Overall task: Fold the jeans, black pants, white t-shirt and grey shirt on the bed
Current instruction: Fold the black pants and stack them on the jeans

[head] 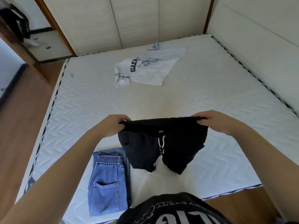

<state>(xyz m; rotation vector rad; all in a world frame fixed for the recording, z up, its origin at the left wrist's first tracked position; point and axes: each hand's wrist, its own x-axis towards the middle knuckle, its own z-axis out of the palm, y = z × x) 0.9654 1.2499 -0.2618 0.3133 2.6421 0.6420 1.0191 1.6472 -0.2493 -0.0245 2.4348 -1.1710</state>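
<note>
A: Where are the black pants (161, 143)?

B: Hanging above the near end of the bed (210, 94), held up by the waistband. The left hand (115, 124) pinches one end of the band, the right hand (208, 121) the other, both closed on cloth.

A: Which way do they run?

B: The waistband lies across, hand to hand; the legs drop down towards the mattress, bunched, with a white drawstring dangling in the middle. Neither hand is nearer. Laying them flat looks like the next step.

A: The rest?

B: The jeans (106, 180) lie folded, lower left. The white t-shirt (145, 73) and grey shirt (163, 54) lie crumpled, well beyond.
</note>
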